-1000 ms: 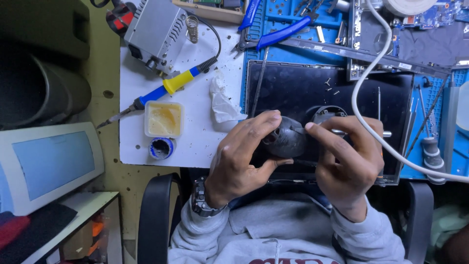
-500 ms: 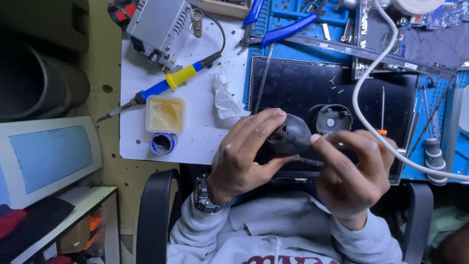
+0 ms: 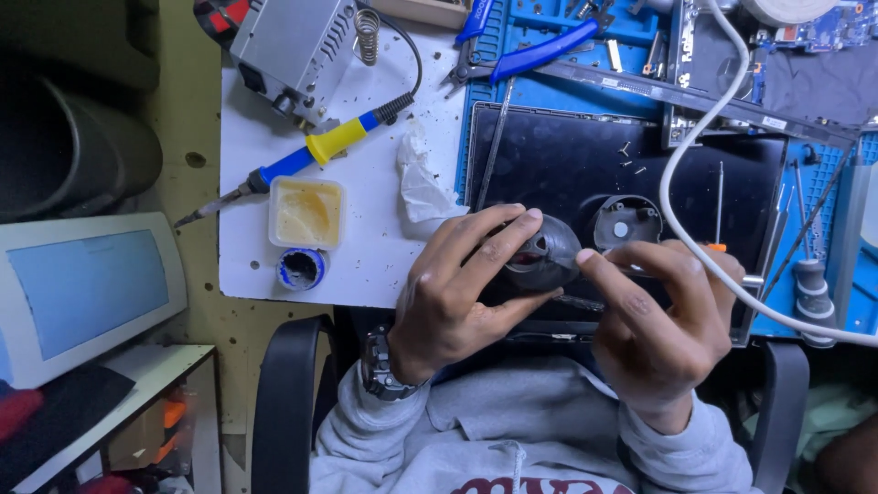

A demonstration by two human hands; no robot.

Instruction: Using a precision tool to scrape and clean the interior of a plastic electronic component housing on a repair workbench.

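My left hand (image 3: 457,288) grips a small round black fan part (image 3: 547,259) between thumb and fingers, held just above the near edge of a dark laptop base (image 3: 567,165). My right hand (image 3: 663,316) is closed on a thin metal tool (image 3: 750,281), probably a screwdriver, and its forefinger touches the fan part's right side. A round black fan housing (image 3: 626,222) sits on the laptop base just beyond my hands. A wristwatch is on my left wrist.
A white board (image 3: 366,192) carries a soldering station (image 3: 293,50), a blue and yellow soldering iron (image 3: 311,154), a flux tub (image 3: 307,213), a small blue pot (image 3: 301,268) and crumpled tissue (image 3: 422,183). Blue pliers (image 3: 540,53), a white cable (image 3: 695,137) and a monitor (image 3: 87,293) surround them.
Both hands stayed together on the fan part, turning it slightly. The view shifted a little, so the bench sits higher in the picture.
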